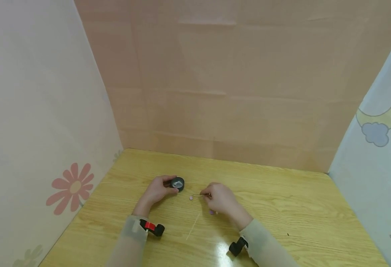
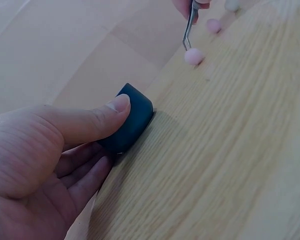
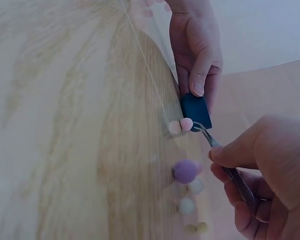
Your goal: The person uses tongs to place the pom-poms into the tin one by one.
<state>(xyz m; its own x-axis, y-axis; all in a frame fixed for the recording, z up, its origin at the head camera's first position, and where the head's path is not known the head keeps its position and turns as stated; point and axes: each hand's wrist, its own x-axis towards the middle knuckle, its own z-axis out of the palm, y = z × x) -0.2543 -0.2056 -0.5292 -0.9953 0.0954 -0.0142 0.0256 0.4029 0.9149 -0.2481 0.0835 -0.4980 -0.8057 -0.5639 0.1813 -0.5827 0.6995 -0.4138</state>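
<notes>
Three panels, one plain brown [image 1: 232, 74] and two printed, enclose the wood-grain counter [image 1: 275, 200]. Left hand [image 1: 156, 191]: thumb and fingers closed around a dark container [image 2: 135, 120], left of the tweezers. Right hand [image 1: 220, 198]: fingers closed on the tweezers [image 3: 241, 189], tips touching a pink ball [image 2: 193, 56]. A purple ball [image 3: 184, 171] and pale balls [image 3: 186, 205] lie nearby (from above, the right hand partly obstructs them).
</notes>
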